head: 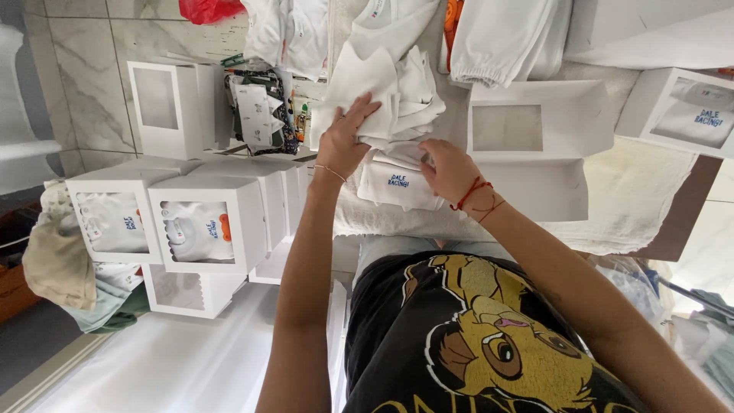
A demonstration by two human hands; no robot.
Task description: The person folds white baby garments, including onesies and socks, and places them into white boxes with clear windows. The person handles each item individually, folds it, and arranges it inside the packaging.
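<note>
Now the white folded clothes (pixel 397 92), at the top middle of the frame, are pressed flat by the spread left hand (pixel 344 138). A fold is pinched by the right hand (pixel 447 168). The pile could be tipped if pulled hard.

"What was the pile made of?"

"I saw soft white cloth (pixel 386 88), matt and a bit wrinkly. The folded white garment (pixel 397 186) under it was cloth too. My left hand (pixel 344 138) lay on the soft pile, my right hand (pixel 447 170) on the folded one."

"And the boxes?"

"The white boxes (pixel 206 222) looked like smooth, stiff card, with shiny see-through windows. The open flat box (pixel 535 149) was the same matt card."

"What lay under it all?"

"A rough cream towel cloth (pixel 634 199). The wall tiles (pixel 84 69) looked like glossy stone. A thin red string (pixel 472 193) went round my right wrist."
</note>
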